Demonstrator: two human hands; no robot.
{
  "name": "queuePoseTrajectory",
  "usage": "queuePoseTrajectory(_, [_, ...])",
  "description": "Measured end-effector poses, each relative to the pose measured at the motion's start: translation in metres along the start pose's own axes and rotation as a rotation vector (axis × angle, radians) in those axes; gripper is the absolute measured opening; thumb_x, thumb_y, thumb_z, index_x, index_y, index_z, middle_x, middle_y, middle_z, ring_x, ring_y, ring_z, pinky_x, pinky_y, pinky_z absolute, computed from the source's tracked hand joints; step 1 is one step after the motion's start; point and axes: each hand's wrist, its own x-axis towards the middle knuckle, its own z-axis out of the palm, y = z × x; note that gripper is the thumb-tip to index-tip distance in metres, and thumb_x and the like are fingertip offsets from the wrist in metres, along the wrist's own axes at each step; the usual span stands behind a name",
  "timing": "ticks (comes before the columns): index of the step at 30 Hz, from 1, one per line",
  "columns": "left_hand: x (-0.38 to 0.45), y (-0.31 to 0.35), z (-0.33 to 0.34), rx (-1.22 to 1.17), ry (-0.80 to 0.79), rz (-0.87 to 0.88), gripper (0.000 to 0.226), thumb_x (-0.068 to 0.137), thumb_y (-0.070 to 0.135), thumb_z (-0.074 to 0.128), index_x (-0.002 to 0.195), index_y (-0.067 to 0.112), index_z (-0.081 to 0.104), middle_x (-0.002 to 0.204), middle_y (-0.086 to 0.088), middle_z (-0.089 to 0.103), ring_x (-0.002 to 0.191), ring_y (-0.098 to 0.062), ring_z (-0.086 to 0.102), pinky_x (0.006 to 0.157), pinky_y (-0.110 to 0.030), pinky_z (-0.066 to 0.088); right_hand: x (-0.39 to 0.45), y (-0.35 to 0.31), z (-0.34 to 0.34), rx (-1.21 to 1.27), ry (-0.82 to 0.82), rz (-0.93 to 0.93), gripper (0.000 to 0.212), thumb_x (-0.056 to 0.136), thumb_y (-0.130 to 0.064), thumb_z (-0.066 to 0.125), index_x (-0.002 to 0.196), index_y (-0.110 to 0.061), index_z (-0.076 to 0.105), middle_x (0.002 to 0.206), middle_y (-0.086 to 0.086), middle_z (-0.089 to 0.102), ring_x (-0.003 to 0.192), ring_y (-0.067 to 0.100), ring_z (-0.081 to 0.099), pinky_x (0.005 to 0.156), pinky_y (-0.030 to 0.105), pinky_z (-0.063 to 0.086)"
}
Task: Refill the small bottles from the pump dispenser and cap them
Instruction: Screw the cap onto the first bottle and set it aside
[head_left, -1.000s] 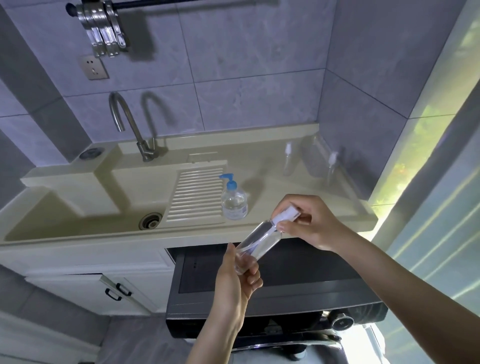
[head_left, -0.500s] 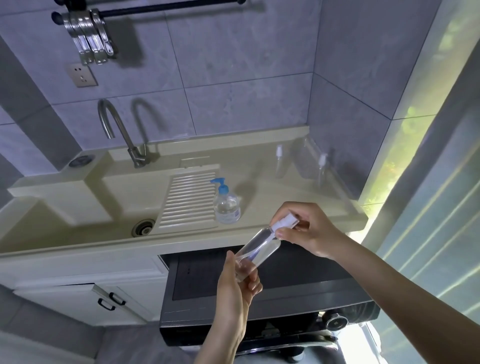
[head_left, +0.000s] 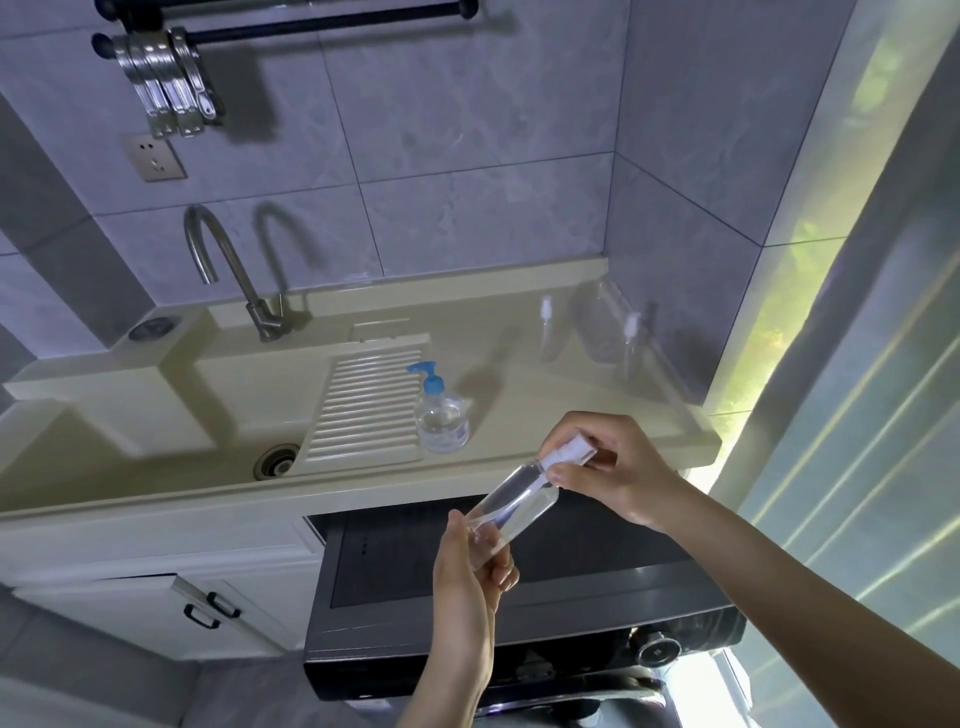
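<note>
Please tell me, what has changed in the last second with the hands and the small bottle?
Little changed. The left hand still grips the small bottle at its base and the right hand still pinches its white cap. The pump dispenser stayed by the sink.

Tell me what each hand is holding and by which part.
Both hold one small clear bottle: the left hand grips its base end, the right hand pinches the white spray cap at its neck.

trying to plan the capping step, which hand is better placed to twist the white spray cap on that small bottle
Right. The right hand already pinches the white spray cap, while the left hand grips the base of the small bottle, steadying it.
</note>
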Motion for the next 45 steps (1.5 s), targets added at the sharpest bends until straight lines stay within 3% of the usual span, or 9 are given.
queuePoseTrajectory(8, [0.002,-0.005,0.016,0.054,0.019,0.097,0.047,0.102,0.029,0.027,0.072,0.01,0.058,0.06,-0.007,0.037,0.05,-0.013,0.027,0.053,-0.027,0.027,-0.004,0.006,-0.013,0.001,0.012,0.008,0.004,0.072,-0.015,0.066,0.077,-0.015,0.066,0.07,-0.007,0.064,0.063,0.006,0.057,0.059,0.016,0.042])
queuePoseTrajectory(14, [0.002,-0.018,0.028,0.054,0.033,0.061,0.045,0.101,0.031,0.029,0.103,0.003,0.064,0.059,-0.003,0.039,0.05,-0.012,0.029,0.056,-0.028,0.029,-0.008,0.017,-0.026,-0.003,0.014,0.03,0.008,0.07,-0.027,0.065,0.076,-0.022,0.065,0.071,-0.01,0.063,0.067,0.006,0.056,0.062,0.016,0.042])
queuePoseTrajectory(21, [0.018,-0.027,0.048,0.115,0.057,-0.004,0.044,0.101,0.033,0.03,0.107,-0.004,0.054,0.06,-0.001,0.037,0.053,-0.015,0.03,0.054,-0.028,0.031,-0.008,0.034,-0.051,0.179,-0.009,0.155,0.011,0.074,-0.013,0.062,0.082,-0.005,0.061,0.063,-0.012,0.057,0.055,0.0,0.048,0.054,0.014,0.037])
queuePoseTrajectory(27, [0.025,-0.033,0.064,0.076,-0.005,0.032,0.053,0.099,0.04,0.031,0.118,-0.003,0.057,0.064,-0.004,0.038,0.054,-0.015,0.034,0.053,-0.026,0.03,0.0,0.041,-0.075,0.21,-0.033,0.212,0.018,0.074,-0.014,0.064,0.09,-0.006,0.061,0.058,-0.007,0.05,0.05,0.012,0.037,0.049,0.02,0.034])
queuePoseTrajectory(31, [0.03,-0.038,0.072,0.037,-0.009,0.003,0.047,0.083,0.035,0.051,0.114,0.001,0.06,0.072,-0.008,0.044,0.055,-0.014,0.043,0.05,-0.024,0.035,0.006,0.048,-0.087,0.233,-0.045,0.225,0.021,0.073,-0.012,0.062,0.088,0.0,0.057,0.055,-0.008,0.054,0.047,0.011,0.039,0.049,0.02,0.033])
queuePoseTrajectory(34, [0.032,-0.043,0.074,0.14,0.045,-0.056,0.028,0.094,0.026,0.048,0.104,0.004,0.062,0.076,-0.009,0.054,0.058,-0.013,0.046,0.052,-0.025,0.038,0.006,0.06,-0.088,0.251,0.02,0.232,0.021,0.075,-0.015,0.059,0.084,0.004,0.058,0.061,-0.002,0.058,0.048,0.013,0.043,0.048,0.021,0.035])
queuePoseTrajectory(40, [0.037,-0.042,0.07,0.093,0.099,-0.141,0.022,0.093,0.02,0.05,0.078,0.006,0.056,0.081,-0.008,0.051,0.056,-0.014,0.042,0.052,-0.027,0.038,0.014,0.074,-0.079,0.249,0.116,0.238,0.018,0.078,-0.02,0.058,0.078,-0.003,0.061,0.06,0.008,0.049,0.045,0.014,0.039,0.048,0.024,0.031])
queuePoseTrajectory(42, [0.04,-0.041,0.069,0.058,0.083,-0.136,0.018,0.087,0.024,0.056,0.086,0.006,0.058,0.085,-0.006,0.052,0.058,-0.015,0.042,0.052,-0.027,0.038,0.021,0.076,-0.076,0.245,0.108,0.233,0.02,0.079,-0.02,0.058,0.079,0.0,0.06,0.055,0.003,0.048,0.044,0.013,0.038,0.047,0.022,0.031])
queuePoseTrajectory(45, [0.05,-0.037,0.066,0.077,0.059,-0.127,0.036,0.074,0.028,0.058,0.101,0.005,0.061,0.084,-0.006,0.055,0.064,-0.016,0.047,0.056,-0.029,0.043,0.033,0.08,-0.074,0.231,0.114,0.241,0.014,0.089,-0.007,0.06,0.083,0.006,0.058,0.048,-0.009,0.05,0.042,0.006,0.039,0.046,0.016,0.034])
